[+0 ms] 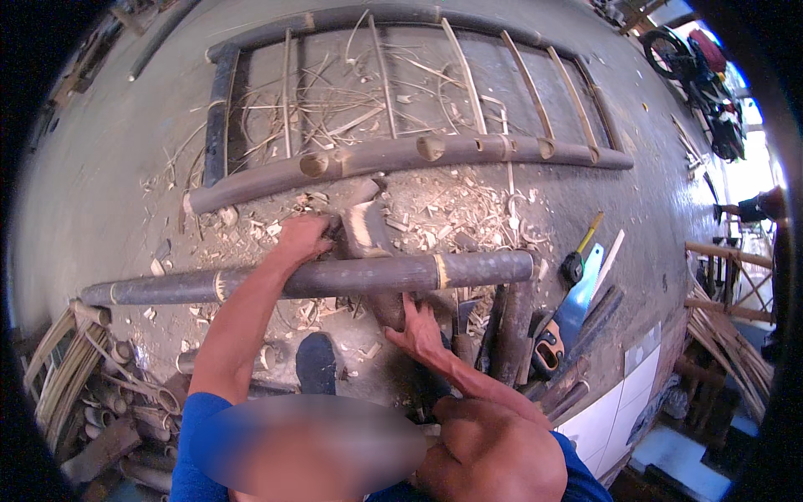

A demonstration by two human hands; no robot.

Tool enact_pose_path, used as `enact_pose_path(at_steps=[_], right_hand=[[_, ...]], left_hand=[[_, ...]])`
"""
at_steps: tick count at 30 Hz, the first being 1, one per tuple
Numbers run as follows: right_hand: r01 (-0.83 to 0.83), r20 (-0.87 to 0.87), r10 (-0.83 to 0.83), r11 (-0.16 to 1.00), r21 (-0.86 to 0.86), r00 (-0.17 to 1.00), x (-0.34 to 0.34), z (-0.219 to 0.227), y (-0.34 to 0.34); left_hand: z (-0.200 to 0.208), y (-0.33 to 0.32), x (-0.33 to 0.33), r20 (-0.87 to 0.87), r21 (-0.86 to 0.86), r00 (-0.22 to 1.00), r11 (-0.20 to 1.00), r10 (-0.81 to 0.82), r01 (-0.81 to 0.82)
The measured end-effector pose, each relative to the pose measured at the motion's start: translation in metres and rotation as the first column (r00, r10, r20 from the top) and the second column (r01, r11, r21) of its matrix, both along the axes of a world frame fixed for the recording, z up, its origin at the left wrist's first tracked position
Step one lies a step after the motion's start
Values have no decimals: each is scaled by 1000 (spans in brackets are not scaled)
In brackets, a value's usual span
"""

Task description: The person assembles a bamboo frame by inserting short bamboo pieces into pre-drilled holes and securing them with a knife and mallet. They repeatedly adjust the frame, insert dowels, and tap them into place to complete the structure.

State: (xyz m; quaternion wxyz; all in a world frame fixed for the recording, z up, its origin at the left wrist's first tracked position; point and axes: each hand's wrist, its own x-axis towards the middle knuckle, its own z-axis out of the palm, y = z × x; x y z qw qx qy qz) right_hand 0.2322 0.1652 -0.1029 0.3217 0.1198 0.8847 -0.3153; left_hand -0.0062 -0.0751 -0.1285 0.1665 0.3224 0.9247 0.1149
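A dark bamboo pole (360,274) lies crosswise in front of me, over a short thick wooden piece (366,226) with a pale cut face. My left arm reaches over the pole. On its far side, my left hand (303,238) has its fingers curled against something dark beside the short piece; what they grip is hidden. My right hand (416,333) is on the near side, fingers apart, touching the lower part of the short piece under the pole. Beyond lies a ladder-like bamboo frame (393,156) with thin slats and cut holes in its near rail.
A handsaw (577,301) and a tape measure (572,266) lie at right, near a dark-bladed tool (462,322). Wood shavings (456,205) litter the floor. Bamboo offcuts (125,410) pile at lower left. A motorcycle (707,92) stands far right, near another person's arm (749,207).
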Motion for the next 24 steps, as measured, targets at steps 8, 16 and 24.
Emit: enact_pose_path(at_steps=[8, 16, 24], right_hand=[[13, -88, -7, 997, 73, 996, 0, 9, 2], [34, -121, -30, 999, 29, 992, 3, -7, 4], [59, -199, -39, 993, 99, 979, 2, -9, -4]], left_hand=[[12, -6, -16, -144, -118, 984, 986, 103, -120], [62, -66, 15, -388, 74, 921, 997, 28, 1], [66, -63, 65, 86, -86, 996, 996, 40, -32]])
